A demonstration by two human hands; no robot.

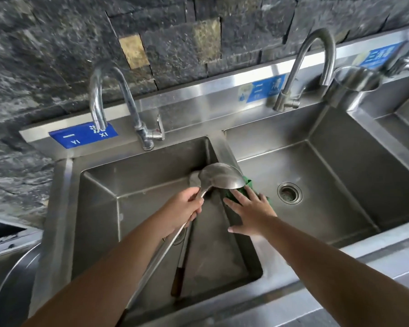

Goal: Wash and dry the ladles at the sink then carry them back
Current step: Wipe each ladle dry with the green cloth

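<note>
- Steel is what the left hand (185, 210) grips: its fingers curl round the neck of a ladle (219, 177), just below the bowl.
- From that grip the ladle's long axis runs two ways: the bowl rises up and away to the right, over the divider (224, 147) between the basins, and the handle slants back down along the left forearm toward the person.
- Flat and spread, the right hand (250, 210) holds nothing; its fingertips press on a green cloth (242, 191) lying over the divider, directly under the bowl.
- So the bowl sits just beyond both hands, nearer the right fingertips than the left knuckles; the cloth is almost touching it from below.
- A second ladle's dark handle (178, 277) lies in the left basin (137, 185) beneath the left wrist, running parallel to the held one; its bowl is hidden.
- My judgement: wiping comes next, the right hand needing to gather the cloth and bring it up onto the bowl.
- Neither faucet (113, 100) shows running water.
</note>
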